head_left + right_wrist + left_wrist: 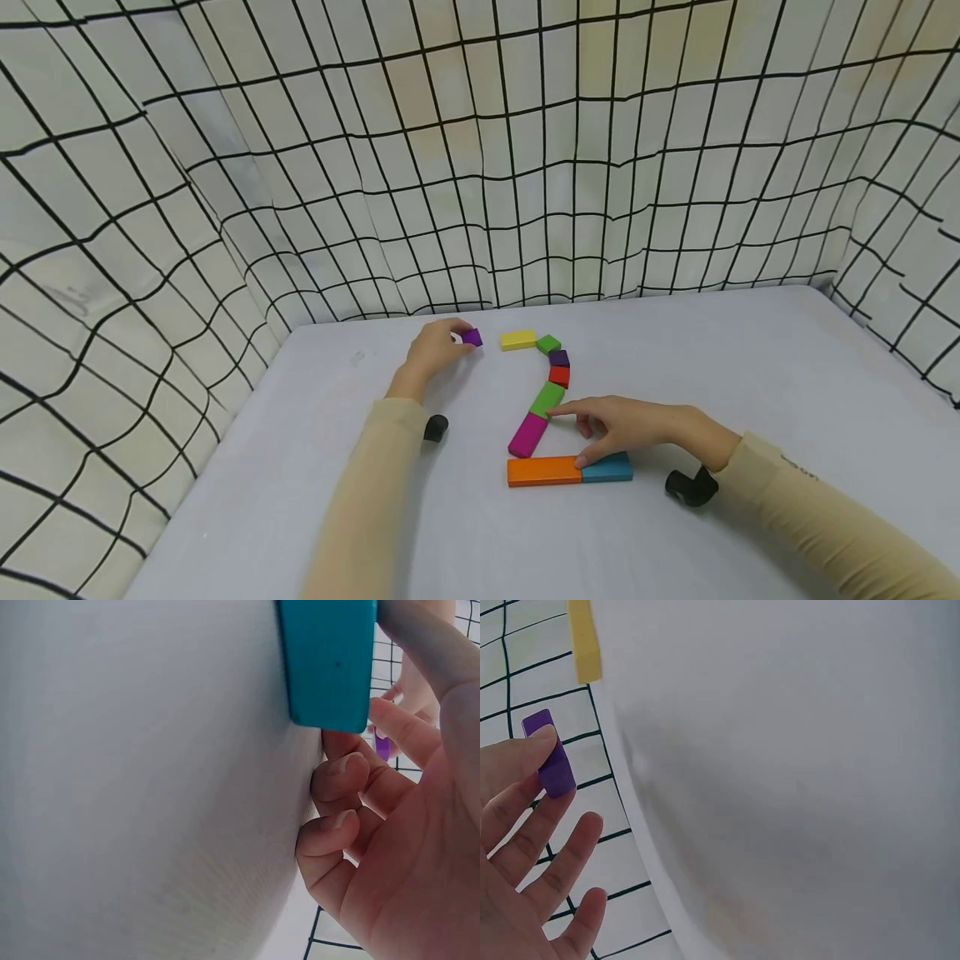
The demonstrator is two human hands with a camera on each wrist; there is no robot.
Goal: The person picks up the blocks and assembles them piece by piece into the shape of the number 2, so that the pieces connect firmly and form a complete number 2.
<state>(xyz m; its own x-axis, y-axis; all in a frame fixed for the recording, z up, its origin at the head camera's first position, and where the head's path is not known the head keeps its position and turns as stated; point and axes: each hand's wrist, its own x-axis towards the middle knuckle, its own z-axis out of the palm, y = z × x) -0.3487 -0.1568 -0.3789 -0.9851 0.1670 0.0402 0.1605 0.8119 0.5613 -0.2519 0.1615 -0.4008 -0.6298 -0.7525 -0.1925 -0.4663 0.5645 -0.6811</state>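
My left hand (435,348) pinches a small purple block (472,337) between thumb and fingers at the far left of the blocks. In the left wrist view the purple block (549,754) is held by the thumb, the lower fingers spread. My right hand (626,423) reaches in from the right. Its index fingertip touches the long green block (547,399) near the magenta block (528,435). Its thumb rests where the orange block (543,472) meets the blue block (609,468). The right wrist view shows the blue block (330,664) beside loosely bent fingers.
A yellow block (518,340), a small green block (548,343), a dark purple block (559,358) and a red block (559,377) continue the curve toward the back. They lie on a white table (262,492). Behind it hangs a white wall with a black grid (525,192).
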